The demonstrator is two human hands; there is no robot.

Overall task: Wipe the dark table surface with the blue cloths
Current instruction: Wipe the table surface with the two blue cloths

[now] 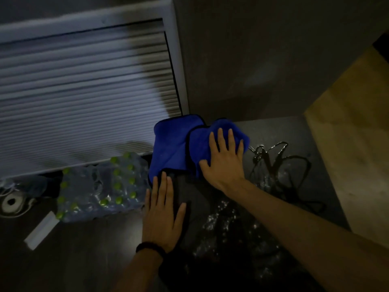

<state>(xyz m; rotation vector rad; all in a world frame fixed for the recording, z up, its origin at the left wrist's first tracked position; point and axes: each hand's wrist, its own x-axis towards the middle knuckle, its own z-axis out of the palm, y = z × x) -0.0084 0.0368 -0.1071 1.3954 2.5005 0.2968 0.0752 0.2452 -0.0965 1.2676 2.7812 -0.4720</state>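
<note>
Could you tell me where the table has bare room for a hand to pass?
Bare table lies beyond the cords, up to the wall and the wooden panel. A small patch sits between the left hand and right hand. Crowded: the cloths at the far left corner, the cords and the glinting patches nearer.

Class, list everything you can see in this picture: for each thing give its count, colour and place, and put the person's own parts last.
blue cloths: two, blue with dark edging, overlapping at the table's far left corner.
table: one, dark grey, wet patches glinting on it.
cord: one tangle, black, on the table right of the cloths.
pack of bottles: one, clear wrap, green caps, on the floor left of the table.
window blind: one, white, upper left.
flat strip: one, white, on the floor at lower left.
wristband: one, black, on the left wrist.
left hand: flat on the table's left edge.
right hand: flat, pressing the right-hand cloth.
</note>
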